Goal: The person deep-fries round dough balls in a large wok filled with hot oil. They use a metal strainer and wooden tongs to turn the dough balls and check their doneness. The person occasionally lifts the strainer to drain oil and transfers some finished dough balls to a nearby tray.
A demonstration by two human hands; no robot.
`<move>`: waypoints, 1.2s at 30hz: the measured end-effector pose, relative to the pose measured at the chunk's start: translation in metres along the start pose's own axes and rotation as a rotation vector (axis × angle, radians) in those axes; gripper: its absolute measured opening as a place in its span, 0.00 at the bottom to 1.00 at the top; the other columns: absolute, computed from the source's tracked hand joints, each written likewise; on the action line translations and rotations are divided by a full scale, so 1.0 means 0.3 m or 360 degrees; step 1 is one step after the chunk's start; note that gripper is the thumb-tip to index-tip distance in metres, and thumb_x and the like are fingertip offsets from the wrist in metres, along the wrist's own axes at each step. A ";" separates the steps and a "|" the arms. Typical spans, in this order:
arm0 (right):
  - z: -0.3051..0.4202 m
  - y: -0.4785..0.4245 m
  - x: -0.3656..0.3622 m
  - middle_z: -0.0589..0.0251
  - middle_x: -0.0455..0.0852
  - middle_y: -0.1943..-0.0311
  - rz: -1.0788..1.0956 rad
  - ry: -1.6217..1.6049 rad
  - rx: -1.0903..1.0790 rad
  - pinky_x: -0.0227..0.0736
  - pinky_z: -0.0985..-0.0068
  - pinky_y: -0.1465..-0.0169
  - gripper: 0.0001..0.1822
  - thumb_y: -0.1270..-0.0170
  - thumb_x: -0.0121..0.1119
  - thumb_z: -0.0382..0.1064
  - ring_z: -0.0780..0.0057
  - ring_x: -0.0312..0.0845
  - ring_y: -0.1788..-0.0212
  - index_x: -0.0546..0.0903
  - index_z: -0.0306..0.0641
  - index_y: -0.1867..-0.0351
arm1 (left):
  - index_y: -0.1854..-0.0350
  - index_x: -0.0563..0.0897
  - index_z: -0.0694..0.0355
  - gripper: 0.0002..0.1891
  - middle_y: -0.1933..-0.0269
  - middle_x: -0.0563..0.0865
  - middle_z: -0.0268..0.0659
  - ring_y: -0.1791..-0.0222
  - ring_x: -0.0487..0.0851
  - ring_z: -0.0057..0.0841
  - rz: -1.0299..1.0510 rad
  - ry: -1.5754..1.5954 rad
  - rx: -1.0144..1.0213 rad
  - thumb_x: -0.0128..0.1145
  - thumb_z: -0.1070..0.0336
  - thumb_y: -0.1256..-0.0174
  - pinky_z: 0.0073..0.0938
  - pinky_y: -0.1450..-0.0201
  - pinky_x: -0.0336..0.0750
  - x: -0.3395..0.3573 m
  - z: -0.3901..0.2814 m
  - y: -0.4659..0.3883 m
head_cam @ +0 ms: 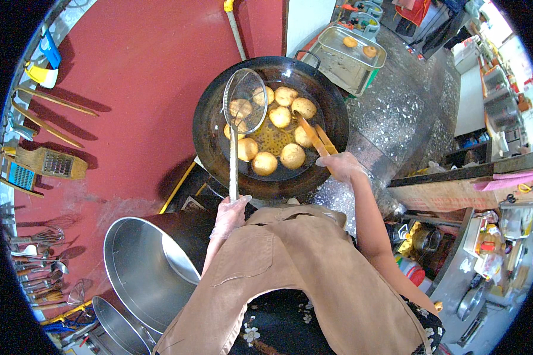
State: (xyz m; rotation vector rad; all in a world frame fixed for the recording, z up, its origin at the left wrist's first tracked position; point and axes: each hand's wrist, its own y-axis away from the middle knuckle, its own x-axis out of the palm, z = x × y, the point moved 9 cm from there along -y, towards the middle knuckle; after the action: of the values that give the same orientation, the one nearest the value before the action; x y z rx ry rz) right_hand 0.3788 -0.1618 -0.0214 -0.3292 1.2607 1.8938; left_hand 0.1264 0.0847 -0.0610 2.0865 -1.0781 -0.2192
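Observation:
A large black wok (208,133) of hot oil stands before me, with several round golden dough pieces (264,163) floating in a rough ring. In a clear plastic glove, my left hand (232,215) grips the long handle of a wire mesh skimmer (246,101). Its round mesh hangs above the wok's left side, and dough pieces show through it. My right hand (341,166), also gloved, holds wooden tongs (314,135) that reach in over the right rim. One tip of the tongs meets the lower edge of a dough piece (304,108) at the upper right; whether it is pinched I cannot tell.
Beyond the wok, a metal tray with a wire rack (353,46) bears two fried pieces (350,42). A tall steel pot (149,266) stands at my lower left. Utensils, including a grater (55,163) and a whisk (46,236), hang on the red wall (129,88). Cluttered shelves are at right.

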 end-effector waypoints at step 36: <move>-0.075 0.177 -0.114 0.39 0.84 0.56 -0.0378 0.0478 -0.0187 0.76 0.60 0.47 0.39 0.61 0.71 0.52 0.47 0.82 0.51 0.76 0.28 0.48 | 0.64 0.76 0.55 0.09 0.82 0.68 0.18 0.88 0.62 0.10 -0.0045 0.0027 0.0026 0.65 0.64 0.37 0.17 0.86 0.54 0.032 0.002 0.027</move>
State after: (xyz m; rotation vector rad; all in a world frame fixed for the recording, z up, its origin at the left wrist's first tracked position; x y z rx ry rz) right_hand 0.3559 -0.2064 0.0231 -0.8146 1.2407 1.7601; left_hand 0.1271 0.0741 -0.0539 2.1154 -1.0437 -0.2068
